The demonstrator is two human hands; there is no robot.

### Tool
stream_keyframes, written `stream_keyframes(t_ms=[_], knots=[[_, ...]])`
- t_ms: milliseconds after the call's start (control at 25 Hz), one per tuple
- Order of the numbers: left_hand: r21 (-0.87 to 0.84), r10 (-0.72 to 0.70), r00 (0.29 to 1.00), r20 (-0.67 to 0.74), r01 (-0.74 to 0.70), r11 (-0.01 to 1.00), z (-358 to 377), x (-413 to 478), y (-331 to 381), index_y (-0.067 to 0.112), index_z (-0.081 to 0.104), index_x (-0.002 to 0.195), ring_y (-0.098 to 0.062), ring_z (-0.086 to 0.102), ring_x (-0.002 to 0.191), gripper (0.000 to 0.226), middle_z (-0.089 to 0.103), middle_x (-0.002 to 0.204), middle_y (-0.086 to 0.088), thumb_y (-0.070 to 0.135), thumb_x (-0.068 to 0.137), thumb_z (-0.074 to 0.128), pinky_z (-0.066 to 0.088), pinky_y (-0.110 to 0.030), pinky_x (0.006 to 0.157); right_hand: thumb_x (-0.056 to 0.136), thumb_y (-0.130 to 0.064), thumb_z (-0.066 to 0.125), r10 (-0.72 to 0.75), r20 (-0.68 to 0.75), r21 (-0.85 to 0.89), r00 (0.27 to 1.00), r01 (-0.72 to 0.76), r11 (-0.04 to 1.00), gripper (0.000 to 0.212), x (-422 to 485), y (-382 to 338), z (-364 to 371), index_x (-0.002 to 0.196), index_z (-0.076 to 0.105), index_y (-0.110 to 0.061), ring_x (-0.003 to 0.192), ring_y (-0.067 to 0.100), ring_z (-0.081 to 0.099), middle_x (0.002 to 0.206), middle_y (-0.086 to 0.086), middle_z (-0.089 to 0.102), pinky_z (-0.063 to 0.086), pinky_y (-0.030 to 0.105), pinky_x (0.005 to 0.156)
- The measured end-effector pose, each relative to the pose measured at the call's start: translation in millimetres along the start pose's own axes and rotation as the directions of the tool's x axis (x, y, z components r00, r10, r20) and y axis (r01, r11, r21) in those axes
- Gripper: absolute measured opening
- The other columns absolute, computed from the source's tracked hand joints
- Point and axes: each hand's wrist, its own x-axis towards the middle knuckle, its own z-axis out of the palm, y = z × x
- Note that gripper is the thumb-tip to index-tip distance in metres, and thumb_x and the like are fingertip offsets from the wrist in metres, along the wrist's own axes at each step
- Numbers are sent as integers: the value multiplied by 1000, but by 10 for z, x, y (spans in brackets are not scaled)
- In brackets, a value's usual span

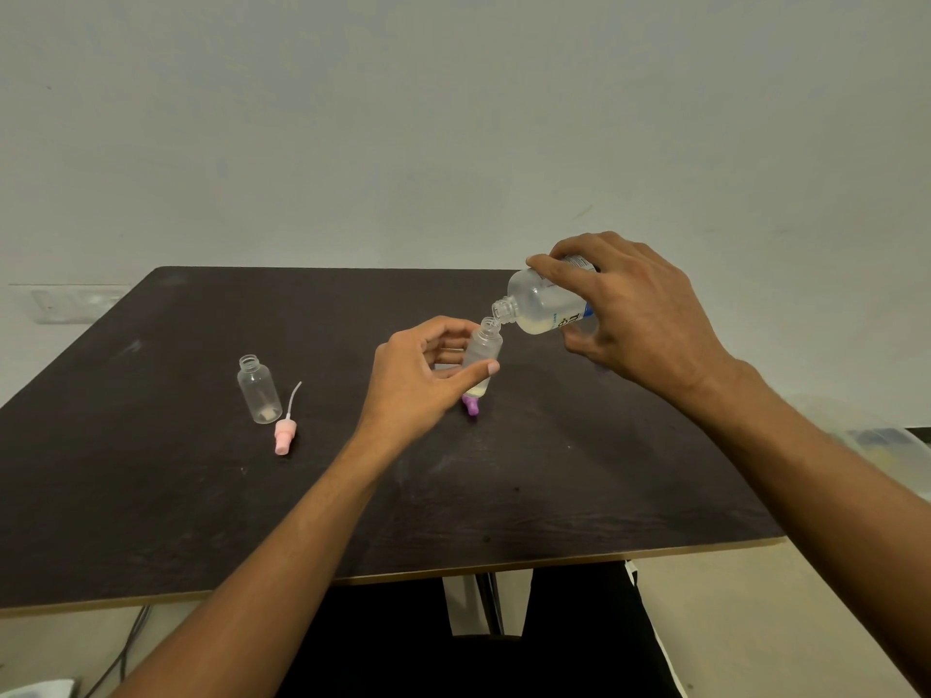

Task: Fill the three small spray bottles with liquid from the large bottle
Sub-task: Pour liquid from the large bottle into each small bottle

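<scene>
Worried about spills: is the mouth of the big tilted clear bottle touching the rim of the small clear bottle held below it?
Cannot tell. In the head view the large bottle's mouth overlaps the small bottle's rim, so neither contact nor a gap shows plainly.

Plain room, kind unclear — dark table (201, 496), bare wall (453, 118).

The left hand (428, 375) hides most of a purple cap (472, 406); only two small bottles show.

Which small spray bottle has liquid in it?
The small bottle in the left hand, under the large bottle: pale liquid at its base. The standing bottle by the pink sprayer looks empty.
</scene>
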Motion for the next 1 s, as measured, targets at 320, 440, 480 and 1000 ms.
stream_keyframes(t_ms=[320,440,480,1000], knots=[[-27,-7,1000,2,8,1000,17,-1,-4,23,77,114,3,74,98,40,79,105,14,25,77,94,59,-16,84,77,-19,84,-4,8,0,1000,4,1000,70,-12,10,-3,143,61,-27,116,28,61,133,1,64,52,39,87],[-30,-9,1000,4,9,1000,17,-4,3,23,77,113,3,74,98,40,79,104,14,25,77,94,58,-14,83,78,-20,83,-2,13,-2,1000,2,1000,69,-14,6,-7,143,60,-27,116,28,61,133,1,64,52,39,86],[-29,-9,1000,5,9,1000,16,-5,5,24,77,113,3,74,98,39,79,104,14,25,77,94,58,-14,83,78,-20,83,1,14,-2,1000,-1,1000,69,-14,5,-7,143,60,-27,116,28,61,133,1,64,52,38,86],[-8,-9,1000,-11,9,1000,-12,-6,15,26,77,113,3,74,99,39,79,105,15,29,77,93,59,-18,88,79,-41,83,106,196,152,975,-137,979,73,-75,18,50,146,55,-33,116,20,60,132,-8,64,58,40,75]])
